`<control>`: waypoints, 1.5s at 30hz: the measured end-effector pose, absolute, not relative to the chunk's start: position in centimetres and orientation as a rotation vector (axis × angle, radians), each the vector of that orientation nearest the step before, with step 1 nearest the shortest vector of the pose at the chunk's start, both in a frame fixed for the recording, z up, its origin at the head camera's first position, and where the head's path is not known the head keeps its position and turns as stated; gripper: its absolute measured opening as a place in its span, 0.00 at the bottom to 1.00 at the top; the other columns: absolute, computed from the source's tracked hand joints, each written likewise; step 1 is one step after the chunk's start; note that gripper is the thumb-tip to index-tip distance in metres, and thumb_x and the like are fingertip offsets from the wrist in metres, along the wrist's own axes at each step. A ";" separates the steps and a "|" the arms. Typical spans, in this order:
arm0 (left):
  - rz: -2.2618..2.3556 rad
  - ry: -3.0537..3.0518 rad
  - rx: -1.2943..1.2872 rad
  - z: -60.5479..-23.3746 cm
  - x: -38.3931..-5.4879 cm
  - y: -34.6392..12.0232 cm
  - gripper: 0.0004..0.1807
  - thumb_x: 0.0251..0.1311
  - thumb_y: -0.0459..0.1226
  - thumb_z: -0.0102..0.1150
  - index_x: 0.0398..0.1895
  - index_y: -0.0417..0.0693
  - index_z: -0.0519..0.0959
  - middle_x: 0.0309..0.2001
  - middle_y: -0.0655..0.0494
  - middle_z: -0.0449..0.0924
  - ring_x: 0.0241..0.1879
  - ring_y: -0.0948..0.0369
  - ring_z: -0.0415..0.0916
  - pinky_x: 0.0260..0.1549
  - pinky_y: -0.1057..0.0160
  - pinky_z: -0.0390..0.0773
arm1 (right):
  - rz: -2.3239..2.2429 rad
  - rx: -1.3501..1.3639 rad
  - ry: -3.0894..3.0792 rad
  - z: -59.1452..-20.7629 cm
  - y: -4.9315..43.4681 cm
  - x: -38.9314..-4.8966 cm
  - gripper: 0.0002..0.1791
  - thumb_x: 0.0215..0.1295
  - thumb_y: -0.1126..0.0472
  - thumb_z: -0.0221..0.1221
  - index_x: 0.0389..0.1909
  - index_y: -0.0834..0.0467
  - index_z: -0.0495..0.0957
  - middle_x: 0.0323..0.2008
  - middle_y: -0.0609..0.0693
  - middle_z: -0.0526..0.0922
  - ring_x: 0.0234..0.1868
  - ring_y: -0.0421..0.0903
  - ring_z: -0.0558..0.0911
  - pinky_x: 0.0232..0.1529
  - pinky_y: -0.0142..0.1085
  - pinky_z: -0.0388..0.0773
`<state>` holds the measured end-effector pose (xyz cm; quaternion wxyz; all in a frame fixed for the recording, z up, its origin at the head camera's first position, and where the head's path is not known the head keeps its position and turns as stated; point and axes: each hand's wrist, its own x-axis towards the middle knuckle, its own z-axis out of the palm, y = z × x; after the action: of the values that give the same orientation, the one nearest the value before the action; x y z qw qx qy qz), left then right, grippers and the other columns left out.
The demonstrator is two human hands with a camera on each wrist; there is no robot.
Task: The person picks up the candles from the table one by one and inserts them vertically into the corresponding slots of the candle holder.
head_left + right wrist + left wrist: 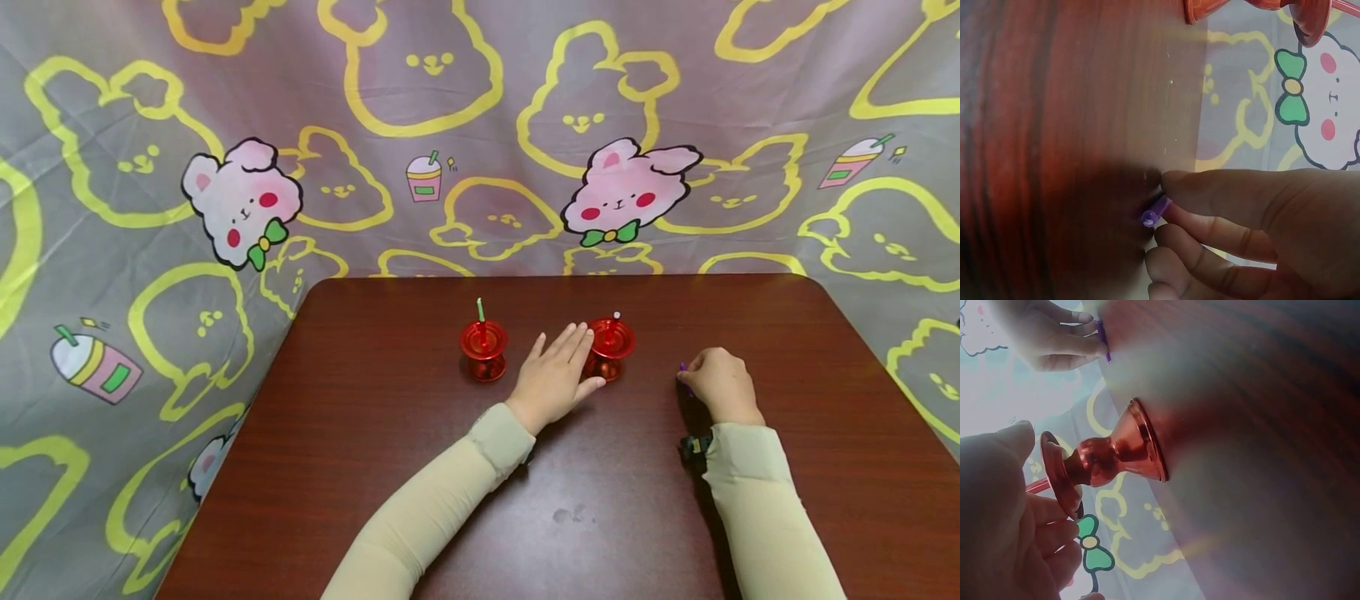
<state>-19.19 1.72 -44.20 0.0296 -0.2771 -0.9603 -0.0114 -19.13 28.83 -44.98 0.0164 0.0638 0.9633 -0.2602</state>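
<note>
My left hand (555,375) has its fingers straight, beside the right-hand red candle holder (617,343). In the left wrist view its fingers lie around the dish of that holder (1100,461); whether they touch the rim I cannot tell. A red stem with a small white tip rises from this holder. Thumb and forefinger of my right hand (723,385) pinch a slim purple candle (1156,211) at the tabletop, to the right of the holders. Left of my left hand stands a matching red candle holder (487,367), with a thin green candle (481,310) upright in it.
The brown wooden table (360,400) has its far edge just behind the holders. A grey curtain (495,158) with yellow outlines and printed bunny faces hangs behind and beside the table. A faint smudge (573,515) marks the tabletop nearer the front.
</note>
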 end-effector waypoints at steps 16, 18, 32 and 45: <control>-0.043 -2.957 -0.854 -44.2 -19.2 1.8 0.41 0.75 0.63 0.38 0.82 0.52 0.52 0.81 0.57 0.48 0.80 0.62 0.42 0.75 0.50 0.53 | -0.783 0.149 3.021 -44.9 28.9 -19.6 0.08 0.55 0.64 0.62 0.19 0.63 0.81 0.24 0.60 0.84 0.28 0.60 0.81 0.28 0.52 0.76; -0.047 -2.958 -0.852 -44.2 -19.2 1.9 0.41 0.75 0.63 0.38 0.82 0.52 0.52 0.81 0.57 0.48 0.80 0.62 0.42 0.75 0.50 0.53 | -0.779 0.150 3.018 -44.9 29.0 -19.6 0.08 0.55 0.63 0.62 0.20 0.63 0.81 0.24 0.60 0.83 0.28 0.60 0.80 0.28 0.52 0.75; -0.043 -2.943 -0.850 -44.3 -19.1 1.9 0.41 0.74 0.63 0.40 0.82 0.50 0.53 0.81 0.56 0.49 0.80 0.61 0.44 0.74 0.51 0.55 | -0.874 0.102 3.074 -45.5 28.5 -19.2 0.06 0.52 0.65 0.59 0.21 0.63 0.80 0.24 0.59 0.82 0.31 0.61 0.81 0.34 0.54 0.77; -0.067 -2.950 -0.848 -44.5 -19.2 1.9 0.41 0.74 0.63 0.40 0.82 0.50 0.52 0.81 0.56 0.49 0.80 0.61 0.43 0.75 0.52 0.53 | -1.002 0.151 3.028 -45.8 28.5 -18.9 0.14 0.63 0.64 0.60 0.42 0.72 0.83 0.37 0.67 0.86 0.39 0.63 0.83 0.37 0.48 0.77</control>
<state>-19.20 1.94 -44.52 0.0358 -0.2761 -0.9602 -0.0218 -18.93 28.54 -45.80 -0.0256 0.0472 0.9480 -0.3137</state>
